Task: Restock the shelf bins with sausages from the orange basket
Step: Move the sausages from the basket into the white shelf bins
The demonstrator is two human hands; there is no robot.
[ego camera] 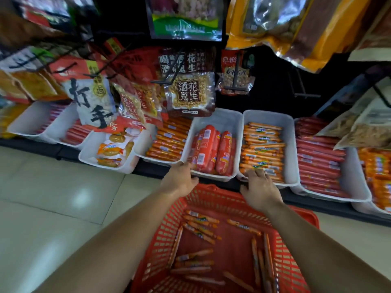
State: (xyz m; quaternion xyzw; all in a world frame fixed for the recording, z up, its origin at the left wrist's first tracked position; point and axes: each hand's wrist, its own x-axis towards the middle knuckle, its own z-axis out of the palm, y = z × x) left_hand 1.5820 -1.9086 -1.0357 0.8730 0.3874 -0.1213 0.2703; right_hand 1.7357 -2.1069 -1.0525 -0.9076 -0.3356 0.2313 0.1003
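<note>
Orange basket [161, 233] sausages [200, 228] lie below left hand [179, 179], hold unclear, and loose-fingered right hand [261, 188].

Dim soft light, pale glare on floor tiles [69, 193], blurred fisheye-bent hanging packets [296, 28] up top.

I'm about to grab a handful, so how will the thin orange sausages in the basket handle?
Probably fairly stiff: the thin orange sausages lie straight on the floor of the orange basket. Likely slippery, given glossy wrappers. Round and slim, they may roll; they lie scattered at odd angles.
</note>
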